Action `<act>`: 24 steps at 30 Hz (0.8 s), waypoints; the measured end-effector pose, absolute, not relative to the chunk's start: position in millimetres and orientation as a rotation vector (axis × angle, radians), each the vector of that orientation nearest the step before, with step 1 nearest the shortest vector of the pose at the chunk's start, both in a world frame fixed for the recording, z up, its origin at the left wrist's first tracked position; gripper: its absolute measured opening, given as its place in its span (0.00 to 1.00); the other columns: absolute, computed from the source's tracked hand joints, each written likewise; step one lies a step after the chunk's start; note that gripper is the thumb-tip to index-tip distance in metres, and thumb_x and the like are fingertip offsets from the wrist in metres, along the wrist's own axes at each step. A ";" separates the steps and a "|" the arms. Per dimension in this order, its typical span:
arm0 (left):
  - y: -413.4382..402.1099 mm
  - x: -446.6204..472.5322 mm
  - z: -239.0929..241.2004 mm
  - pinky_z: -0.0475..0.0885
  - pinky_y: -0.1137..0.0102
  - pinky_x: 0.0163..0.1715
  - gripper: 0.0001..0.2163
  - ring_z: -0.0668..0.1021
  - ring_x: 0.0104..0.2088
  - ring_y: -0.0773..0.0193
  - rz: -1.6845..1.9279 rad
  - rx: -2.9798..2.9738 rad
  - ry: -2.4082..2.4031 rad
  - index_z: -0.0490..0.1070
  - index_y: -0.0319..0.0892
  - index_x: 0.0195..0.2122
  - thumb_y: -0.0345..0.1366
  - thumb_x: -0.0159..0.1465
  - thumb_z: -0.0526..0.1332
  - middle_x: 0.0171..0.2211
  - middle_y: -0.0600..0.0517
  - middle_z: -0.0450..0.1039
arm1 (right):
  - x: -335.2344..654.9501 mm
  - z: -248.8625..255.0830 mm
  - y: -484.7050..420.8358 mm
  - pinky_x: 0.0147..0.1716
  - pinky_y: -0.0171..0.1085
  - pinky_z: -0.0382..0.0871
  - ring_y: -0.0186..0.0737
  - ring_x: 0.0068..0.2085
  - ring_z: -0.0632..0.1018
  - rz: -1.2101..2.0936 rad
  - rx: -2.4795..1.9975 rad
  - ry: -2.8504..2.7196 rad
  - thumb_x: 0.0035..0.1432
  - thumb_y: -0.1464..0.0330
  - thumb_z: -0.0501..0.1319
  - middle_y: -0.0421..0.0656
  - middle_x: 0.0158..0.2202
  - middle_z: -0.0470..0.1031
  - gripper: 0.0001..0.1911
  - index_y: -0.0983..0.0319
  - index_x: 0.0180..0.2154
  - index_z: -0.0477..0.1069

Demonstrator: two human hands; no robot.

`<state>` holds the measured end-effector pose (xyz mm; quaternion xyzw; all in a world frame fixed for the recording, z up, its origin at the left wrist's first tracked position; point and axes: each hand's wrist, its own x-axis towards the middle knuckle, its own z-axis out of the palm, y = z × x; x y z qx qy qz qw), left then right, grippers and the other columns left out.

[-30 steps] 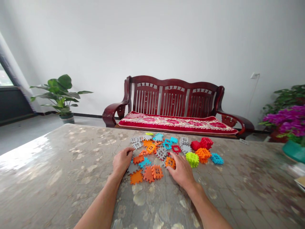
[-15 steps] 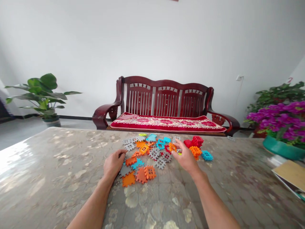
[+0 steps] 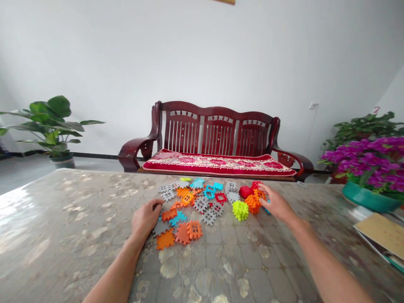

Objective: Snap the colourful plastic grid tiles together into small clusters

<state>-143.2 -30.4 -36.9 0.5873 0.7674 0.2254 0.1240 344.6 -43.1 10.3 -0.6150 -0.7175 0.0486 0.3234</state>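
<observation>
Left hand [image 3: 145,218] as before, at left edge of loose pieces [image 3: 200,205]; fingers curled, cannot tell if gripping. Lime stack [image 3: 240,210] now uncovered. Orange stack [image 3: 252,205] beside it. Right hand [image 3: 277,206], shifted rightward, pinches orange piece [image 3: 259,194] at orange stack; blue stack [image 3: 268,206] now mostly hidden.

Tiles [image 3: 183,234] on table [image 3: 240,269], before bench [image 3: 219,134]

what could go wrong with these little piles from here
The right hand is right at the orange pile, so a bump might topple it. If that slid, it could disturb the lime-green pile close beside it. The left hand rests by a gray piece, which a small shift might nudge.
</observation>
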 end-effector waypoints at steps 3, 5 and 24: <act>-30.3 -143.5 -37.6 0.70 0.68 0.34 0.18 0.79 0.43 0.53 0.678 1.726 2.236 0.76 0.53 0.47 0.44 0.62 0.51 0.44 0.52 0.80 | 344.7 5.3 -42.1 0.55 0.47 0.66 0.45 0.53 0.75 0.097 -1.620 -1.918 0.49 0.72 0.59 0.48 0.52 0.75 0.31 0.58 0.57 0.65; -30.3 -143.9 -38.1 0.70 0.69 0.34 0.17 0.79 0.43 0.54 0.692 1.734 2.238 0.76 0.53 0.46 0.44 0.62 0.51 0.44 0.52 0.80 | 343.4 2.3 -39.9 0.56 0.47 0.65 0.46 0.53 0.75 0.085 -1.624 -1.933 0.48 0.73 0.59 0.48 0.52 0.75 0.31 0.58 0.57 0.65; -32.7 -140.4 -35.3 0.69 0.70 0.38 0.16 0.79 0.43 0.57 0.706 1.742 2.191 0.76 0.52 0.46 0.41 0.62 0.52 0.44 0.53 0.80 | 180.5 -16.5 -74.2 0.50 0.42 0.71 0.40 0.46 0.79 0.458 -1.262 -1.782 0.53 0.73 0.54 0.43 0.45 0.79 0.23 0.58 0.51 0.71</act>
